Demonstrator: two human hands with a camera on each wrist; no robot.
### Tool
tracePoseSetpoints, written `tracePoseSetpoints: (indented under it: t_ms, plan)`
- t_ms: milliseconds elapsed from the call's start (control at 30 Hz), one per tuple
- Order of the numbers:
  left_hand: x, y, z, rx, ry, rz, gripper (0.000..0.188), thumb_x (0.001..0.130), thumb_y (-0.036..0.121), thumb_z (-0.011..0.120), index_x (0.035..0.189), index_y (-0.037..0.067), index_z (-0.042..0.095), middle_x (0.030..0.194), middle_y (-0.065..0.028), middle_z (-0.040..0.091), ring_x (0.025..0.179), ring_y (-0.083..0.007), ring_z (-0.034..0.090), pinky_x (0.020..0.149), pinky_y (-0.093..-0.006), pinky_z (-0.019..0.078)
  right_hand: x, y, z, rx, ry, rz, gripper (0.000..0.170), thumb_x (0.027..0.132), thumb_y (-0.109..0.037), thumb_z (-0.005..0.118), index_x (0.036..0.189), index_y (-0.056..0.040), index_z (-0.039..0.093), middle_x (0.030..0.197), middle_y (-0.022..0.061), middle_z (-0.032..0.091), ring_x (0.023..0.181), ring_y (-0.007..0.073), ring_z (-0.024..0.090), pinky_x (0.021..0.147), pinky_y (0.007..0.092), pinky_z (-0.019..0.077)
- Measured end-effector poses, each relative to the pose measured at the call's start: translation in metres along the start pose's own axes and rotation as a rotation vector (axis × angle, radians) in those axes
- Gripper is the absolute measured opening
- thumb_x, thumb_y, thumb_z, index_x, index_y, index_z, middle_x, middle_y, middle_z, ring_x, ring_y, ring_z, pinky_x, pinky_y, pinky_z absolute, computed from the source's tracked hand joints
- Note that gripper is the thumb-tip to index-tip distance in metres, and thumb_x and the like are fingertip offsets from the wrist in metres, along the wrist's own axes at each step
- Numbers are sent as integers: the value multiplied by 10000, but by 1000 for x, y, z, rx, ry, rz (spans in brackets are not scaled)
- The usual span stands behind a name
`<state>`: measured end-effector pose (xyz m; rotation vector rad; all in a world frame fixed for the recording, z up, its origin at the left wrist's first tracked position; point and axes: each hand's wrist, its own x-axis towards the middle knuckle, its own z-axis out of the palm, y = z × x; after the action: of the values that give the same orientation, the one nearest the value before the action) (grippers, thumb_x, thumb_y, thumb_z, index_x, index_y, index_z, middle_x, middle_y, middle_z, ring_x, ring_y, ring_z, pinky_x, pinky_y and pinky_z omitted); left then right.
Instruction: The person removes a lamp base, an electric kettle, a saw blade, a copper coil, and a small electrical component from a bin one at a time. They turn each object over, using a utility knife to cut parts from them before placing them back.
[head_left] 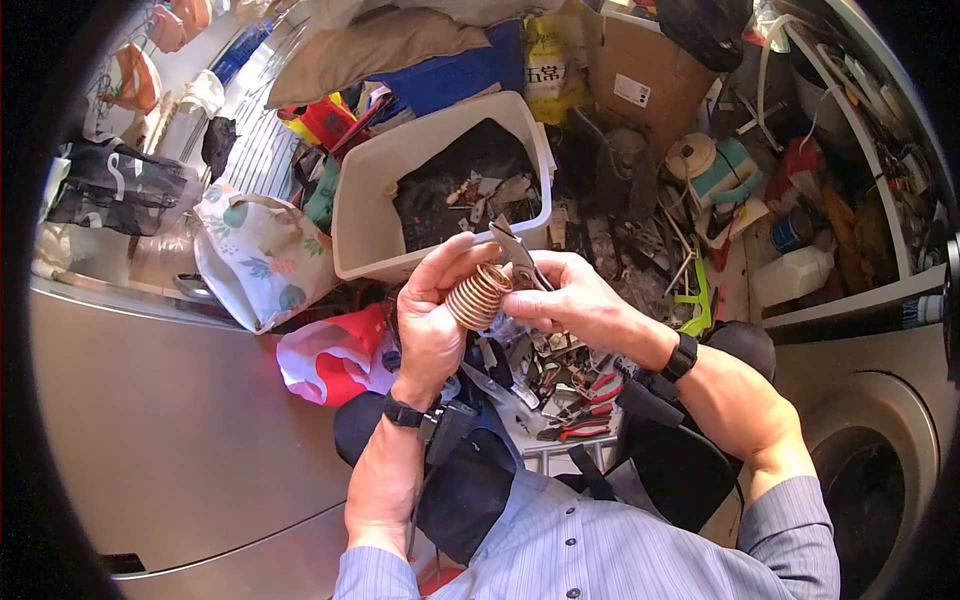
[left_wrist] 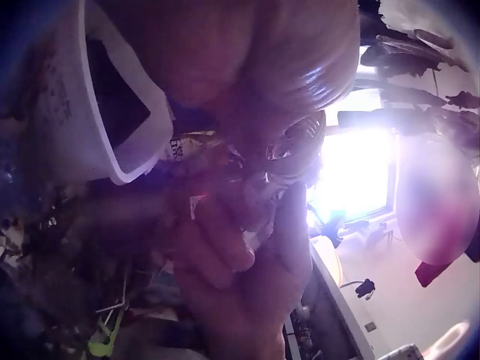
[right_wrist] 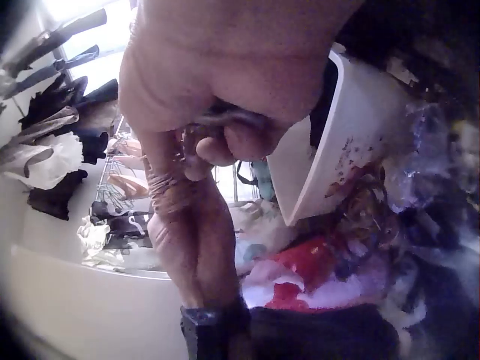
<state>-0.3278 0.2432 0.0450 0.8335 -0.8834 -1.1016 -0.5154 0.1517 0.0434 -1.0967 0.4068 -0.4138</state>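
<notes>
In the head view my left hand [head_left: 430, 325] grips a copper-coloured metal coil [head_left: 475, 300], its rings stacked closely and its body tilted. My right hand [head_left: 585, 300] holds a pair of pliers [head_left: 513, 250], whose dark metal head points up beyond the coil's upper end. Most of the handles are hidden in the palm. In the left wrist view the coil [left_wrist: 301, 146] catches light beside the right hand's curled fingers [left_wrist: 214, 247]. From the right wrist, a strip of the tool's metal [right_wrist: 229, 118] shows under the right hand.
A white plastic tub [head_left: 365, 215] with scraps on dark lining stands beyond the hands. Below them lie several red-handled pliers [head_left: 590, 425] among loose parts. A red-and-white bag [head_left: 335, 355] and a patterned bag [head_left: 260, 260] sit left; a cardboard box [head_left: 640, 80] stands behind.
</notes>
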Motion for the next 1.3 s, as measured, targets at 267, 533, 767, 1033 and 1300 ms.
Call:
tracePoseSetpoints:
  t_ms: [267,533,767,1033,1300]
  plan:
    - [4,0,4,123,18,-17,381,896,-25,744,1264,39,674,1245,-145,691,1147,-226,672,1003,-364,556,-13,-10,7,81,19,-45,301,898,-71,740,1196,-66,698,862,-82,603,704,16,497,588,216,392]
    - [3,-3,-2,246,-53,97,179,815,-41,797,982,17,767,1051,-79,682,986,-157,651,918,-289,522,-16,-11,5,-38,-7,-124,342,893,-112,787,1209,-39,679,1029,-13,699,933,62,617,840,261,518]
    - [0,0,-4,527,-64,142,202,814,-80,764,999,2,763,1038,-63,686,967,-144,661,900,-284,534,-20,-9,7,-25,46,-85,371,907,-189,801,1217,-36,666,1022,-29,678,891,49,598,793,242,504]
    - [-6,1,2,493,-16,44,261,802,-161,631,988,-18,745,1026,-72,700,971,-163,678,896,-291,542,-20,-4,-6,-14,19,8,383,913,-217,790,1237,-47,677,913,-64,642,707,13,511,590,202,395]
    - [-11,-2,4,717,-52,32,347,776,-171,556,1004,-16,765,994,-115,755,950,-192,709,880,-309,549,-29,8,-17,12,40,97,421,899,-124,781,1287,-34,644,890,-33,631,696,31,528,587,206,413]
